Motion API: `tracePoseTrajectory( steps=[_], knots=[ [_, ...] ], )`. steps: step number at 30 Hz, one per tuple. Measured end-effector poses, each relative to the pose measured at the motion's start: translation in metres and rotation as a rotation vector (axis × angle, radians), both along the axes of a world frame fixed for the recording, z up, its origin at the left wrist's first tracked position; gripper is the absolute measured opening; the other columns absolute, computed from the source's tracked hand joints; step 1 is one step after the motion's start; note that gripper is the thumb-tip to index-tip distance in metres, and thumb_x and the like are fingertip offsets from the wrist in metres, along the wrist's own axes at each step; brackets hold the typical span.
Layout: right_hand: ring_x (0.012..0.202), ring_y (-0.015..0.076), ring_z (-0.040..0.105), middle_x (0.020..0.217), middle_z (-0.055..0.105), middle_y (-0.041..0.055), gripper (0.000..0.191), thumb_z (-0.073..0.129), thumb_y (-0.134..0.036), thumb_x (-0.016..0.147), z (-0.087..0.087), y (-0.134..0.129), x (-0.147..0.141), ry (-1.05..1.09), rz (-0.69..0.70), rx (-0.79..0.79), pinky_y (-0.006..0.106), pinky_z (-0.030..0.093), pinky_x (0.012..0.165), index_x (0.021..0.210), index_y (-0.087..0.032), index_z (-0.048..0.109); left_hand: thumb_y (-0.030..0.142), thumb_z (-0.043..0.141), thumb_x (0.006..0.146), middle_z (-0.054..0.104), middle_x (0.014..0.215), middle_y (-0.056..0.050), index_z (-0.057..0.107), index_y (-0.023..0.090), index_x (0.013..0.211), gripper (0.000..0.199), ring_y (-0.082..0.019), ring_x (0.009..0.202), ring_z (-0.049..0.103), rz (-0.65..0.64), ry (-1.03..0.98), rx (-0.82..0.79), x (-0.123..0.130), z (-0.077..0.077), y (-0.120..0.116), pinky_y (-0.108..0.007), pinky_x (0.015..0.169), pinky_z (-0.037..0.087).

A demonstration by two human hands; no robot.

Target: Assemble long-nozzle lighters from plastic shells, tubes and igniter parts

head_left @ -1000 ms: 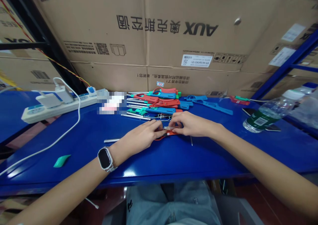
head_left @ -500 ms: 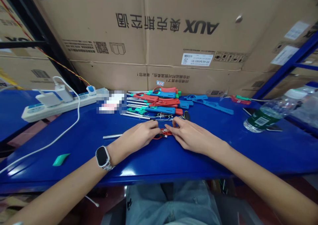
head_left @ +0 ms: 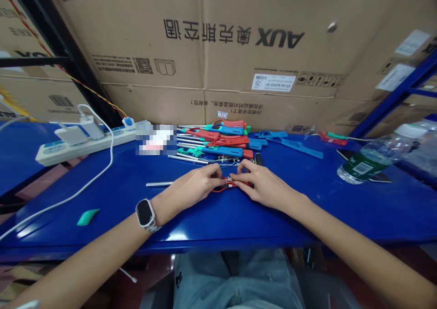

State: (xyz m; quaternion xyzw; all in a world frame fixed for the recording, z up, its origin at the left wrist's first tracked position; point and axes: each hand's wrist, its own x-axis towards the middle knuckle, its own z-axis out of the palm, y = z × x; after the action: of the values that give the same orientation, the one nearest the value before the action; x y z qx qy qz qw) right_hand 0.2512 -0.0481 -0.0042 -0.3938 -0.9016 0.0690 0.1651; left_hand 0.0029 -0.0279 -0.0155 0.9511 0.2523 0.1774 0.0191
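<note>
A red lighter shell [head_left: 220, 189] with small dark and white parts lies on the blue table between my hands, its metal tube [head_left: 159, 184] pointing left. My left hand [head_left: 201, 181], with a watch [head_left: 145, 213] on the wrist, has its fingers pinched at the shell's middle. From the right, my right hand [head_left: 257, 181] bends its fingers together over the same shell, at a tiny pale part. What exactly lies between the fingertips is too small to tell. Just behind are loose metal tubes [head_left: 187, 159] and thin wires.
Several red and blue lighters [head_left: 225, 152] are piled behind my hands, near blue shells [head_left: 297, 147]. A white power strip [head_left: 82, 143] with cables stands left, a green piece [head_left: 88, 216] at front left. A bottle [head_left: 368, 161] lies right; cardboard [head_left: 221, 72] stands behind.
My right fingertips have shifted slightly over the red shell, closer to my left fingers. The whole view has moved a little, so everything appears slightly farther right.
</note>
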Motion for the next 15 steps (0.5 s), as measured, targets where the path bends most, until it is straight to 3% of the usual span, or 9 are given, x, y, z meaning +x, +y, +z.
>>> tracePoseTrajectory(
  steps=[6,11,15],
  knots=[
    [0.084,0.0159,0.063,0.106,0.062,0.0076,0.023,0.06,-0.023,0.102,-0.001,0.01,0.001,0.066,-0.013,-0.102,0.031,0.051,0.076,0.113,-0.022,0.08,0.009,0.046,0.102,0.064,0.106,-0.009,0.076,0.016,0.109,0.031,-0.015,0.076,0.064,0.012,0.001,-0.007,0.001,0.001,-0.001,-0.026,0.069,0.053],
    [0.083,0.0168,0.063,0.106,0.063,0.0082,0.027,0.056,-0.024,0.103,0.012,0.012,0.002,-0.112,0.024,-0.085,0.031,0.049,0.075,0.116,-0.023,0.08,0.016,0.051,0.103,0.064,0.112,-0.009,0.07,0.015,0.113,0.022,-0.017,0.087,0.068,0.042,-0.07,-0.117,-0.005,0.002,0.005,-0.029,0.079,0.056],
    [0.085,0.02,0.065,0.116,0.063,0.0119,0.037,0.049,-0.02,0.104,0.018,-0.003,-0.001,-0.3,-0.005,-0.001,0.034,0.05,0.077,0.132,-0.022,0.071,0.021,0.055,0.101,0.066,0.107,-0.008,0.073,0.017,0.106,0.02,-0.018,0.089,0.069,0.022,-0.108,-0.215,-0.013,0.006,0.013,-0.032,0.084,0.055]
  ],
)
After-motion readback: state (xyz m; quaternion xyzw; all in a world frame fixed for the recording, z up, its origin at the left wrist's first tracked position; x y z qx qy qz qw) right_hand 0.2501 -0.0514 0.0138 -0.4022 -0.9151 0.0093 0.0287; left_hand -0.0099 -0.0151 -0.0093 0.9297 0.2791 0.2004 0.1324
